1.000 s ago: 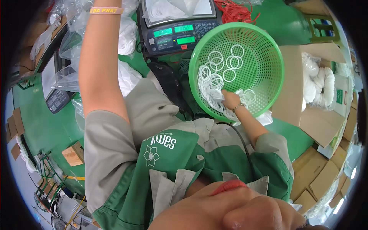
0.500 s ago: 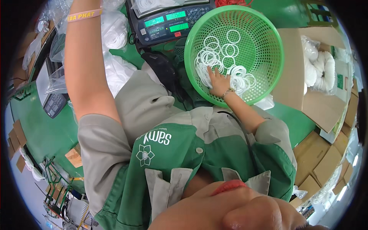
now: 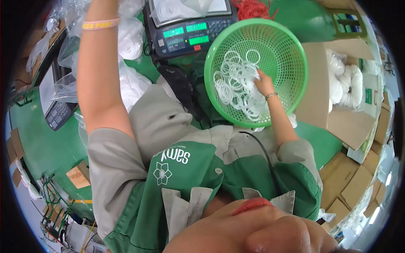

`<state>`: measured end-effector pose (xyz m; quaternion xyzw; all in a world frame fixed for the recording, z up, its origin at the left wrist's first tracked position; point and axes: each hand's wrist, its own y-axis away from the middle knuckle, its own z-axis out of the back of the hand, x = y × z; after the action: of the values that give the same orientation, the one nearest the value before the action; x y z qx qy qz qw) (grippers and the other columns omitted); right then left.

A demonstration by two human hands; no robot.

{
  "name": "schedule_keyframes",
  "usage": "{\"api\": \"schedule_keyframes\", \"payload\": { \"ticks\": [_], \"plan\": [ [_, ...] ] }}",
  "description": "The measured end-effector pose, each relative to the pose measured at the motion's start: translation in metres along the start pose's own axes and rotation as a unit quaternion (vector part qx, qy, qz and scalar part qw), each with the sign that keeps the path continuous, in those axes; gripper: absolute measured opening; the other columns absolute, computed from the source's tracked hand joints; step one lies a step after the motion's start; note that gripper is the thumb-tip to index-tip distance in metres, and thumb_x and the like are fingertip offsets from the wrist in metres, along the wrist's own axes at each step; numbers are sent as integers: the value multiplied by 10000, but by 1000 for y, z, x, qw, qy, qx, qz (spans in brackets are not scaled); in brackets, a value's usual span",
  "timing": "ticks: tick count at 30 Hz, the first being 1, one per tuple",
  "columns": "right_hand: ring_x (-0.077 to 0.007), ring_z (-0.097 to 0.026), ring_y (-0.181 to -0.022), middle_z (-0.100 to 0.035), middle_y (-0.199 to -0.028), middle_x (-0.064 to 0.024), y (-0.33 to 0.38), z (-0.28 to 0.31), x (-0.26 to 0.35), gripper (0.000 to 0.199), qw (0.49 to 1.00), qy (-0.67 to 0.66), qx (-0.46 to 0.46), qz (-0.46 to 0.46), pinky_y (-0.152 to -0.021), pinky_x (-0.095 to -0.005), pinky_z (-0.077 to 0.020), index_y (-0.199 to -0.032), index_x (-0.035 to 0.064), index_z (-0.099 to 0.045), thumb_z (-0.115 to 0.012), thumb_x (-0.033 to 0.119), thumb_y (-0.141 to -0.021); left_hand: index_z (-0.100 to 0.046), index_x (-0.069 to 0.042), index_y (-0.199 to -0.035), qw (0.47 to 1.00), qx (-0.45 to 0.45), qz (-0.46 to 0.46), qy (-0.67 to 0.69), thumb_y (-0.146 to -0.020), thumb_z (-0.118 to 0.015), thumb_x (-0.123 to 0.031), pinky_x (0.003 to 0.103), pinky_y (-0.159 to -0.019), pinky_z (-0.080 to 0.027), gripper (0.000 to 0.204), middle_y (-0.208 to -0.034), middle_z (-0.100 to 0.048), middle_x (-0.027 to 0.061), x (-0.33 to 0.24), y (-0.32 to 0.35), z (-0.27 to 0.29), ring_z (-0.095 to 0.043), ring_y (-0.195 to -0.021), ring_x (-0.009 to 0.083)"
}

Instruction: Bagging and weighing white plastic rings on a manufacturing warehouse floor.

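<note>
My right hand (image 3: 265, 83) is inside a green perforated plastic basket (image 3: 298, 84). Its fingers are curled against the right side of a loose pile of thin white rings (image 3: 236, 82) and seem to close on some of them; the fingertips are partly hidden. A bracelet circles that wrist. My left forearm (image 3: 99, 71), with a pale wristband (image 3: 100, 24), reaches up past the upper edge of the head view, so the left hand is out of sight.
A counting scale (image 3: 190, 38) with lit green displays bears a plastic bag of white items, left of the basket. Red strands (image 3: 254, 9) lie behind it. To the right, an open cardboard box (image 3: 352, 118) borders bagged white rolls (image 3: 351, 82). White bags (image 3: 133, 80) sit at the left.
My right hand has moved right within the basket, and the white rings have shifted into a wider, looser pile. The basket and scale appear lower in the picture. The left arm stays raised.
</note>
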<state>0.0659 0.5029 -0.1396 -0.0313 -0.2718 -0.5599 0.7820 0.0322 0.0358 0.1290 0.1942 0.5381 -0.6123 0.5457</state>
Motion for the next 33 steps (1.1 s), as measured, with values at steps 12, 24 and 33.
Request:
{"api": "schedule_keyframes", "payload": {
  "ticks": [12, 24, 33],
  "plan": [
    [-275, -586, -989, -555, -1120, -139, -87, 214, 139, 576, 796, -596, -70, 74, -841, -394, -509, -1267, 9, -357, -503, -120, -725, -456, 39, -1261, 996, -43, 78, 31, -728, -463, 11, 232, -486, -398, 534, -885, -609, 93, -5, -1, -4, -489, -539, 85],
    [-274, -568, -993, -578, -1092, -168, -231, 170, 357, 476, 922, -134, -227, 283, -838, -375, -461, -1240, -18, -409, -487, -7, -771, -370, 24, -1325, 989, -135, -44, 40, -683, -518, -4, 254, -446, -385, 660, -643, -534, 34, 11, -33, -27, -445, -479, 94],
    [-148, -592, -799, -616, -876, -68, -161, 195, 335, 120, 862, -424, -62, 271, -685, -266, -491, -944, 45, -594, -550, 86, -841, -364, -15, -1342, 997, -70, 3, 22, -690, -502, 10, 258, -549, -442, 667, -815, -597, 118, 17, -24, -21, -545, -632, 130]
  ]
}}
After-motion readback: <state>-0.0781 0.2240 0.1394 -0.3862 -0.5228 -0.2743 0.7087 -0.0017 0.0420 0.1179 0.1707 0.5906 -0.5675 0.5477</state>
